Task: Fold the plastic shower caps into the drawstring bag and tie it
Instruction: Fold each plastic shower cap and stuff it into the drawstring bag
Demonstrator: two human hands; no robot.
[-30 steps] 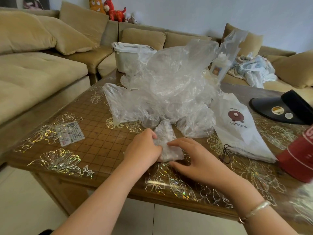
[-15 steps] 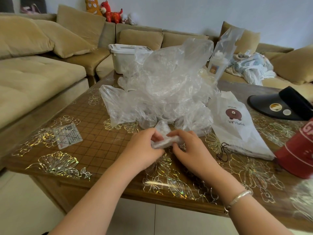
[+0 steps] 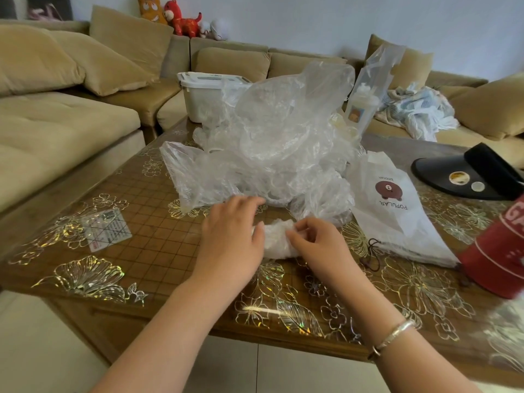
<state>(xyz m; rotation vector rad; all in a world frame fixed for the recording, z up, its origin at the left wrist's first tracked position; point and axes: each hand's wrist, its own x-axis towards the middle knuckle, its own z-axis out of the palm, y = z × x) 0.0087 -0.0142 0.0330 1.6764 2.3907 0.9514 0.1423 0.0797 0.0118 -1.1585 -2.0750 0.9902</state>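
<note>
Pinching folded shower cap (image 3: 279,236), right hand (image 3: 320,251); left hand (image 3: 229,239) alongside.

The brown counter (image 3: 158,242) has gold flower patterns. On it lie a heap of clear shower caps (image 3: 272,148), a white drawstring bag (image 3: 397,219), a black visor (image 3: 465,177), a white tub (image 3: 204,100) and a small card (image 3: 106,229).

Two hands, left (image 3: 229,236) and right (image 3: 320,248); one folded shower cap (image 3: 276,238); one heap of loose caps (image 3: 272,143), number unclear; one drawstring bag (image 3: 397,211); one lidded white bin (image 3: 204,95); one black visor (image 3: 470,174); one red can (image 3: 499,251).
</note>
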